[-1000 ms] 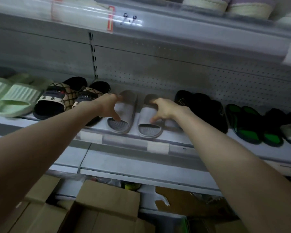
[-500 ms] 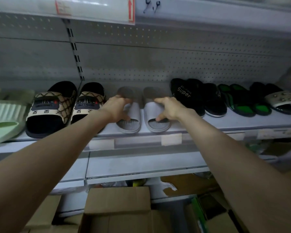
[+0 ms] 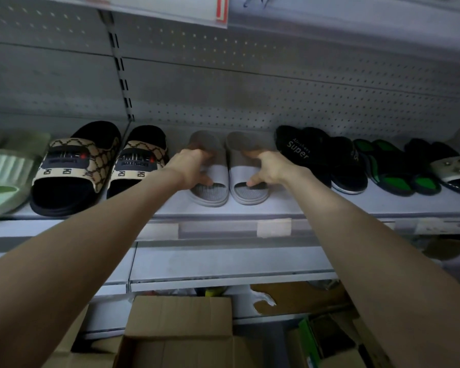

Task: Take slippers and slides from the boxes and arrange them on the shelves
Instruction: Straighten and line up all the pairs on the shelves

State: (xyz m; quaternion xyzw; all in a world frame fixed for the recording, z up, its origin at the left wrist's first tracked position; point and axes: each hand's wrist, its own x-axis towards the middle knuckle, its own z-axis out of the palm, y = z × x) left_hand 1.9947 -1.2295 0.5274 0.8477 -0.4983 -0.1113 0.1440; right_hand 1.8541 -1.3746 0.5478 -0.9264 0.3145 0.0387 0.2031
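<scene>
The grey slides (image 3: pixel 213 193) are sitting side by side on the shelf (image 3: pixel 316 205), toes facing out, between the patterned slides (image 3: pixel 72 166) and the black slippers (image 3: pixel 300 150). The left hand (image 3: pixel 190 168) and right hand (image 3: pixel 270 168) are each pinching one strap, thumb tucked into the toe opening, probably to square the pair with the row. The black slippers are showing "Super"; the lettering on the patterned slides is too blurred to read. A cardboard box (image 3: pixel 181 317) is standing below.
</scene>
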